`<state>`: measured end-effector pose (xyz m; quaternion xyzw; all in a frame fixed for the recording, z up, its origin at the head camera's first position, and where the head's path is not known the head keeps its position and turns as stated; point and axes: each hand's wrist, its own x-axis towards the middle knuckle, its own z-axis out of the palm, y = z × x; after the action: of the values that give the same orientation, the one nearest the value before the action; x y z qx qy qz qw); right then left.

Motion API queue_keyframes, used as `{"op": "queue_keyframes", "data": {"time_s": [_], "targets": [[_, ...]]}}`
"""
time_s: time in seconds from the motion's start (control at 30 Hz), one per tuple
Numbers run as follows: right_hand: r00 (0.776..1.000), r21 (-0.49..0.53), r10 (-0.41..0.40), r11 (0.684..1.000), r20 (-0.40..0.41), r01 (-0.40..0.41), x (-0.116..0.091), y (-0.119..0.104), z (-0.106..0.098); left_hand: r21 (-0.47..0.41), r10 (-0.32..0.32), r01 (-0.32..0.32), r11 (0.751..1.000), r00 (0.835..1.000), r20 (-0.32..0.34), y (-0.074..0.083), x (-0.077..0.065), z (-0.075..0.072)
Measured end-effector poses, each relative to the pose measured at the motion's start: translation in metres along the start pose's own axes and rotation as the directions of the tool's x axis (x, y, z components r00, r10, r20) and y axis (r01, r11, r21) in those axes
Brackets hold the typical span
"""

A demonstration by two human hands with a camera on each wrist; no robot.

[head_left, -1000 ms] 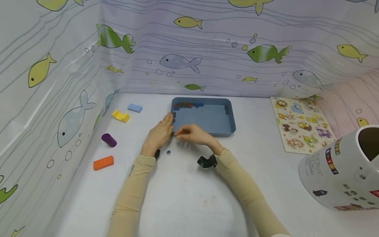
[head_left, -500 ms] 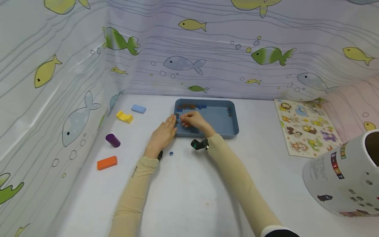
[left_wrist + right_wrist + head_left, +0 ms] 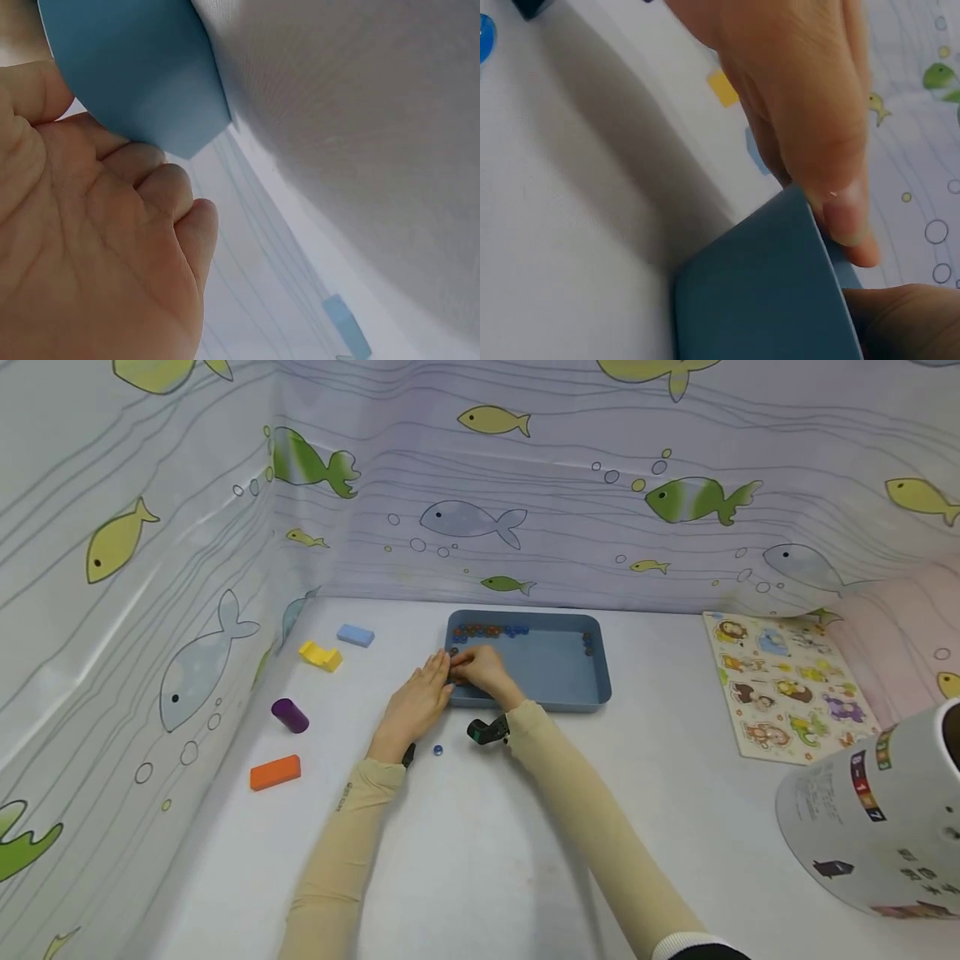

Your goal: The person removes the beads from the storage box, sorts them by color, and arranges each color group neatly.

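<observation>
My left hand (image 3: 415, 703) rests with straight fingers over the left rim of a shallow blue-grey tray (image 3: 540, 703); the left wrist view shows the palm (image 3: 90, 240) against the wall. Inside the tray, my right hand (image 3: 483, 670) pinches low beside the left wall, next to my left fingertips. The marble there is hidden by the fingers. Orange and blue marbles (image 3: 492, 631) line the back left of the tray, and a few more marbles (image 3: 588, 643) sit at its right wall. One blue marble (image 3: 438, 750) lies on the table in front.
At left lie a blue block (image 3: 356, 635), a yellow curved block (image 3: 321, 657), a purple cylinder (image 3: 290, 716) and an orange block (image 3: 275, 772). An animal picture board (image 3: 787, 685) and a white bucket (image 3: 840, 835) stand right. A fish-print curtain (image 3: 570, 543) closes the back.
My right hand has moved from in front of the tray over its front rim and inside, then left to the wall. My left hand stays on the rim. The head view has shifted slightly.
</observation>
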<state>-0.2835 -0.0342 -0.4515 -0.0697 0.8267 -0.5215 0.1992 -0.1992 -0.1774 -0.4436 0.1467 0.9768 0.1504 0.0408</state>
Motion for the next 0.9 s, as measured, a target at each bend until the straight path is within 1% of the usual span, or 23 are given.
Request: {"op": "queue_keyframes", "data": {"time_s": [0.1, 0.23, 0.3, 0.37, 0.47, 0.57, 0.67, 0.8, 0.9], "targets": [[1.0, -0.047, -0.013, 0.999, 0.001, 0.013, -0.002, -0.002, 0.001, -0.001, -0.005, 0.005, 1.0, 1.0, 0.006, 0.001, 0.001, -0.002], [1.0, -0.005, -0.011, 1.0, 0.022, 0.011, -0.005, -0.003, 0.001, -0.012, -0.009, 0.009, 1.0, 1.0, 0.006, 0.002, 0.002, -0.003], [0.999, 0.031, -0.001, 1.0, 0.037, 0.0, -0.005, -0.002, 0.001, -0.016, -0.008, 0.008, 1.0, 1.0, 0.006, 0.002, 0.002, -0.002], [0.998, 0.096, 0.016, 0.995, 0.053, -0.021, -0.005, -0.001, 0.0, -0.023, -0.009, 0.01, 1.0, 1.0, 0.007, 0.002, 0.001, -0.002], [0.996, 0.208, 0.039, 0.977, 0.075, -0.054, -0.006, 0.002, -0.004, -0.015, -0.017, 0.017, 1.0, 1.0, 0.003, 0.002, 0.001, 0.0], [0.996, 0.295, 0.03, 0.954, 0.079, -0.053, -0.01, 0.003, -0.01, 0.001, -0.032, 0.032, 0.999, 0.999, -0.015, 0.001, 0.003, 0.001], [0.998, 0.322, 0.001, 0.946, 0.07, -0.023, -0.013, 0.005, -0.018, 0.019, -0.034, 0.034, 0.999, 0.999, -0.036, 0.001, 0.003, 0.001], [0.997, 0.356, -0.02, 0.934, 0.072, -0.007, -0.021, 0.01, -0.031, 0.011, -0.013, 0.014, 1.0, 0.999, -0.053, 0.001, 0.004, -0.001], [0.997, 0.407, -0.02, 0.913, 0.08, -0.014, -0.029, 0.011, -0.041, -0.007, -0.004, 0.004, 1.0, 0.999, -0.052, 0.001, 0.004, -0.001]]}}
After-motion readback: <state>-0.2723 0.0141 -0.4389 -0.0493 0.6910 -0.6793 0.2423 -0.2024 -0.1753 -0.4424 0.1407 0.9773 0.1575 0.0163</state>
